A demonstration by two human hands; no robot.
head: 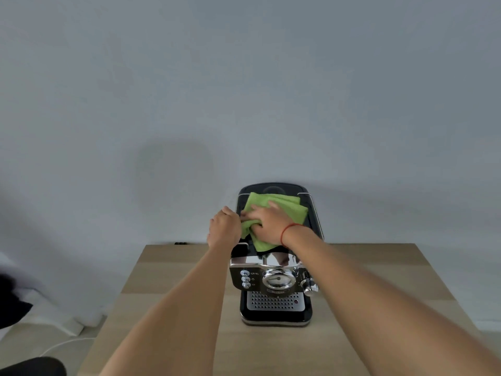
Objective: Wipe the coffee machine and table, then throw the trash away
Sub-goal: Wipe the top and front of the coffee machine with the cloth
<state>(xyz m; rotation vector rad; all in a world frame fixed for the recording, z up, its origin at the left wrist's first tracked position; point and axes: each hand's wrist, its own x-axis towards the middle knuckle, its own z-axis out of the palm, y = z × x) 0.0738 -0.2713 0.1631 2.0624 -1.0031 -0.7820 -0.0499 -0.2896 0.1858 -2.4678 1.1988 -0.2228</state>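
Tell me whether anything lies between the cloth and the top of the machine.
Nothing visible does. The right hand holds the cloth directly on top of the machine; the left hand appears to grip its left edge, beside the cloth.

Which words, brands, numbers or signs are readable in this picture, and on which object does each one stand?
Nothing can be quoted with certainty.
On the nameplate below the gauge of the coffee machine: one short word, too blurred to read.
The symbols beside the three buttons: too small to read.
On the gauge face: markings unreadable.
On the green cloth and the table: no text.
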